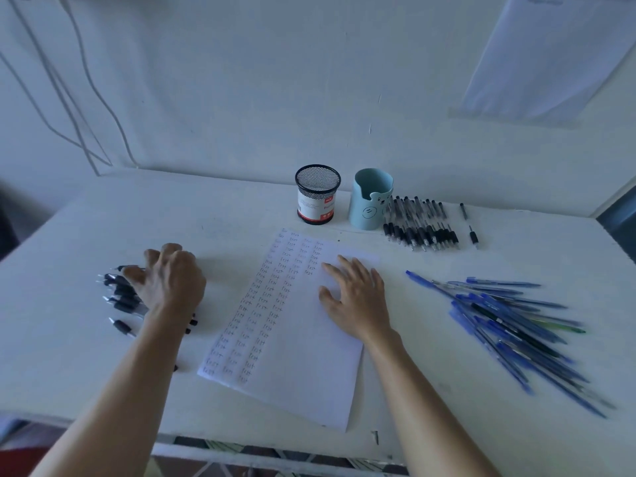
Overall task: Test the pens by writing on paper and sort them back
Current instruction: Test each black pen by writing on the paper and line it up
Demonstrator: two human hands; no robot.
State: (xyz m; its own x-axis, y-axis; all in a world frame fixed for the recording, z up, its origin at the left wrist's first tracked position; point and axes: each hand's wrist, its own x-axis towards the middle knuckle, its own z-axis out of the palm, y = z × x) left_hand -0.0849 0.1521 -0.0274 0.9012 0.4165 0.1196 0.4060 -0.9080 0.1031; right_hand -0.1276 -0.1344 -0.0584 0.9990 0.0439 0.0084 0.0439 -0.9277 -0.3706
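- Black wire-mesh metal cup with a glossy label
- Smooth matt pale-blue plastic holder beside it
- Matt white paper
- Matt painted tabletop

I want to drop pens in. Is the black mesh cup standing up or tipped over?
Upright: the black mesh pen cup stands on its base, open rim facing up.

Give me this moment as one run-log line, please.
left hand: over black pens, grip unclear | right hand: open on paper | blue pens: piled right

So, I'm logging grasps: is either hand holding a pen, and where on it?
The right hand lies flat on the paper, holding nothing. The left hand curls over the black pens; any grip cannot be told.
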